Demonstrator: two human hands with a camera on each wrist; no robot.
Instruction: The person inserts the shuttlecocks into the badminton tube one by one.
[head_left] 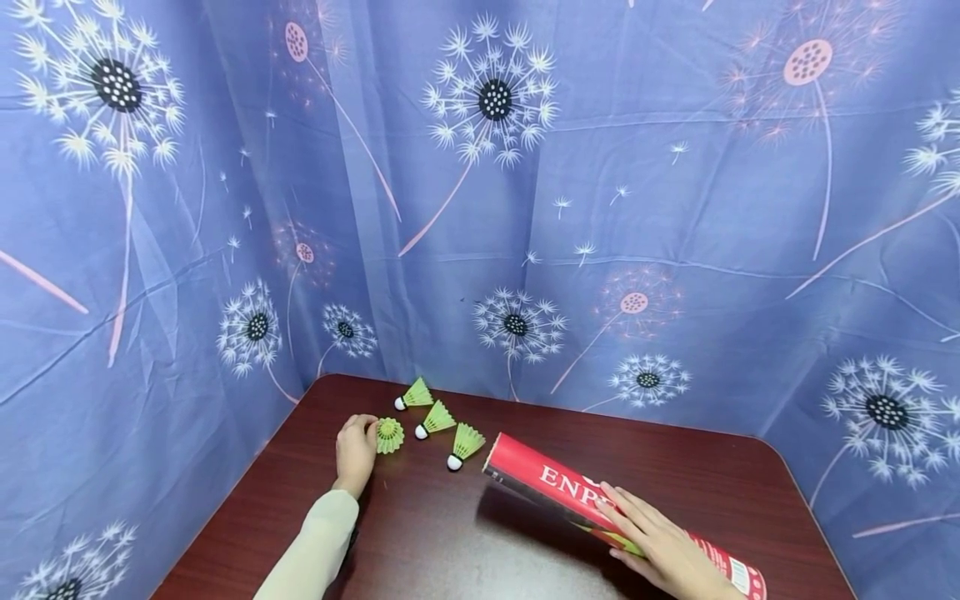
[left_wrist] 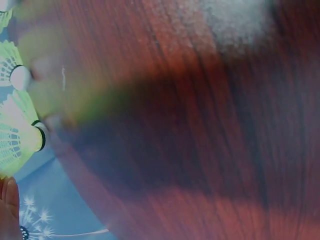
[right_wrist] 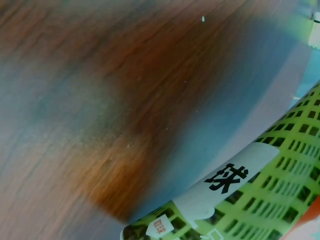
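My left hand [head_left: 356, 452] pinches a yellow-green shuttlecock [head_left: 389, 436] at the edge of its skirt, over the table's left part. The head view sees that shuttlecock end-on. In the left wrist view, fingers [left_wrist: 9, 205] meet the skirt of a shuttlecock [left_wrist: 12, 142]. A long red tube [head_left: 540, 471] with white lettering slants across the right side, its left end raised above its shadow. My right hand [head_left: 663, 542] holds the tube from above, fingers over the top and thumb along the near side. Green net print covers the tube's side [right_wrist: 280, 185] in the right wrist view.
Three shuttlecocks with white tips lie in a slanting row: one at the back [head_left: 418, 394], one in the middle [head_left: 437, 419], one nearer the tube [head_left: 468, 440]. The dark red-brown table [head_left: 420, 533] has a blue dandelion-print curtain [head_left: 450, 275] behind and beside it.
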